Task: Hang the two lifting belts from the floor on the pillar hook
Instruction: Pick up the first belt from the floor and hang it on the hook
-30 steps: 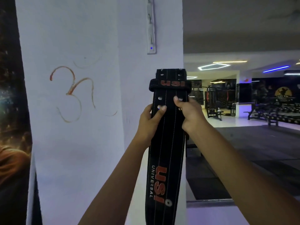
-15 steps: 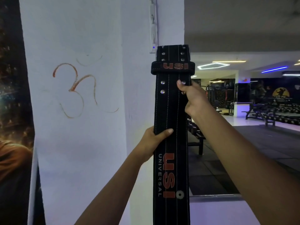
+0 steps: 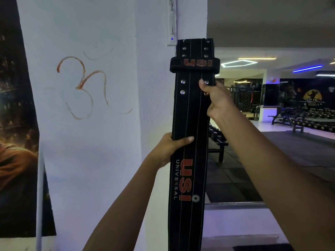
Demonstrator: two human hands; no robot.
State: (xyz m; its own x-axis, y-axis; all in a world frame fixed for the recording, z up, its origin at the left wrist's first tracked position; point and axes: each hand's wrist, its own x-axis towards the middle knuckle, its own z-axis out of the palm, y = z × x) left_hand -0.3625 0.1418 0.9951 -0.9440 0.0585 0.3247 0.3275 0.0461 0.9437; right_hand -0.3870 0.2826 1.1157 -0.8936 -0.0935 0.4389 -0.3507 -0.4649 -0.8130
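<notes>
A black lifting belt (image 3: pixel 190 115) with red USI lettering hangs upright in front of the white pillar (image 3: pixel 90 160). My right hand (image 3: pixel 215 100) grips its right edge just under the keeper loop. My left hand (image 3: pixel 170 149) holds its left edge lower down, thumb across the front. The belt's top end reaches the bottom of a white hook rail (image 3: pixel 172 24) mounted on the pillar's corner face. The buckle and the hooks are hidden behind the belt. No second belt is in view.
A red symbol (image 3: pixel 81 87) is painted on the pillar face. A dark poster (image 3: pixel 16 142) hangs at the left. To the right the gym floor opens, with dumbbell racks and benches (image 3: pixel 299 120) far back and a rack (image 3: pixel 217 140) just behind the belt.
Both hands lifted the belt up toward the hook rail. My left hand slid down from beside the right hand to a lower grip on the belt.
</notes>
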